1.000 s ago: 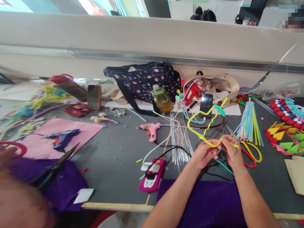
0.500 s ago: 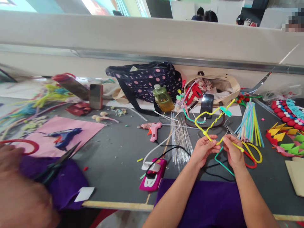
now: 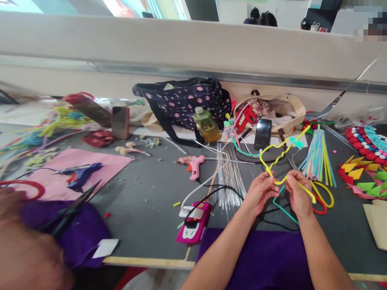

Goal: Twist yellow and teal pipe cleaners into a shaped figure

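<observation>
The yellow pipe cleaner [image 3: 269, 171], right of centre in the frame, has shifted rightward over the last second, and its loose end now slants lower past the right hand [image 3: 298, 191]. Both hands have fingertips closed on it, the left hand [image 3: 260, 192] pinching beside the twisted loop, which suggests the bending is still under way.

On the bench [image 3: 136, 221], a glue gun [image 3: 196, 167] lies left of the wires [image 3: 232, 173], behind a power strip [image 3: 203, 219]. Right of the wires, a pipe cleaner [image 3: 269, 171] is in the hands [image 3: 260, 191]. Behind, a bottle [image 3: 207, 125] stands before a bag [image 3: 181, 102], left of a tote [image 3: 298, 110].
</observation>
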A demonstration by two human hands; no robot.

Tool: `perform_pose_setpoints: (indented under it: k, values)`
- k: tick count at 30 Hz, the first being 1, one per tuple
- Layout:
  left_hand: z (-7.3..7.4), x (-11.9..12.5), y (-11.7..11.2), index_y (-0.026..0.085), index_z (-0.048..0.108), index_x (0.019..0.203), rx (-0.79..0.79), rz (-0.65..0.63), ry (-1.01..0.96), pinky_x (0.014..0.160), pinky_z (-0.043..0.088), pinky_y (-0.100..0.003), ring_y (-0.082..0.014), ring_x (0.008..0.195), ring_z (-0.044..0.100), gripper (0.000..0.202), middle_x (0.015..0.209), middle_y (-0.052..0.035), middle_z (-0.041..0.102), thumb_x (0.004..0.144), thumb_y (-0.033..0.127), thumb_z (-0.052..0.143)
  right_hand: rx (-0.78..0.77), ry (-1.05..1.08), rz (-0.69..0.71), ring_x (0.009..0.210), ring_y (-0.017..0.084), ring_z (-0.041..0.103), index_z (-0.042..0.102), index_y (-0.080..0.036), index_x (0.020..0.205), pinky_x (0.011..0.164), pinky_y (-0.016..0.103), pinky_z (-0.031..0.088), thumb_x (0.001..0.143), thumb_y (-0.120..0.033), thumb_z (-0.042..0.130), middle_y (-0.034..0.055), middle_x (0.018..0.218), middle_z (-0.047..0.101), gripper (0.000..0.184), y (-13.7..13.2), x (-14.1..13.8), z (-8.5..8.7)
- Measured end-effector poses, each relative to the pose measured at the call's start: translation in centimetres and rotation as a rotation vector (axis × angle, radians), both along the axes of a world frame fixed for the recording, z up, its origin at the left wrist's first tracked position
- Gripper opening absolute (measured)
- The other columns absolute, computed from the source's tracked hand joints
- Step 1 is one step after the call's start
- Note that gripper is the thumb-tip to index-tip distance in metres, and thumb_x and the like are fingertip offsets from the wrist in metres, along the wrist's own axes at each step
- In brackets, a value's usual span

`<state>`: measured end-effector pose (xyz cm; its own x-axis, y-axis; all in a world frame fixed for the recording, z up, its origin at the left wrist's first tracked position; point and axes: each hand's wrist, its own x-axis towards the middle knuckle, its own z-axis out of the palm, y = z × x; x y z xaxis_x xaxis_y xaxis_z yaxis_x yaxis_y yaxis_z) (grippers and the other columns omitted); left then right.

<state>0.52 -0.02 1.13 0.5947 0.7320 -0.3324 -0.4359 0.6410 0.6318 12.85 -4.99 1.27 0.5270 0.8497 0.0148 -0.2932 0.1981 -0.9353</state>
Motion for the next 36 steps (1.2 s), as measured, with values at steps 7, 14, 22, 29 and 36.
perform_pose_setpoints:
  k: [7,14,22,29,36]
  values:
    - [0.9,0.0,-0.7,0.018,0.061,0.085,0.569,0.492,0.415,0.053,0.040,-0.018,-0.0058,0.056,0.047,0.023,0.081,0.0011,0.056,0.073,0.030,0.076,0.008,0.026,-0.100,0.046,0.006,0.029,0.058,-0.020,0.073,0.043,0.020,0.021,0.071,-0.038,0.074,-0.0076,0.054,0.041,0.024,0.3,-0.1,0.1]
    - [1.1,-0.1,-1.5,0.020,0.071,0.086,1.101,0.336,0.617,0.062,0.042,-0.023,-0.0126,0.068,0.055,0.007,0.082,-0.0037,0.064,0.082,0.025,0.068,-0.011,-0.062,-0.071,0.051,0.007,0.034,0.058,-0.019,0.073,0.047,0.021,0.027,0.072,-0.040,0.074,-0.0059,0.059,0.046,0.026,0.0,-0.5,-0.5]
    - [0.8,-0.2,-1.3,0.018,0.069,0.077,1.145,0.317,0.590,0.059,0.041,-0.022,-0.0118,0.064,0.054,0.014,0.069,-0.0011,0.058,0.087,0.024,0.061,-0.005,-0.068,0.060,0.050,0.007,0.032,0.062,-0.019,0.074,0.046,0.021,0.024,0.076,-0.036,0.073,-0.0061,0.058,0.045,0.020,-0.1,-0.3,-0.2]
    - [0.9,-0.1,-1.3,0.016,0.067,0.075,0.867,0.235,0.395,0.054,0.043,-0.021,-0.0092,0.056,0.055,0.020,0.067,0.0009,0.054,0.084,0.033,0.064,0.059,-0.125,0.075,0.050,0.007,0.036,0.061,-0.020,0.073,0.047,0.022,0.027,0.079,-0.035,0.070,-0.0058,0.059,0.046,0.019,-0.2,-0.2,0.1]
    - [1.2,0.1,-1.5,0.013,0.065,0.074,0.642,0.122,0.252,0.051,0.043,-0.020,-0.0074,0.052,0.052,0.028,0.066,0.0012,0.055,0.080,0.041,0.069,0.117,-0.206,0.062,0.054,0.009,0.040,0.059,-0.020,0.072,0.050,0.023,0.032,0.081,-0.032,0.068,-0.0043,0.067,0.047,0.018,-0.1,0.0,-0.1]
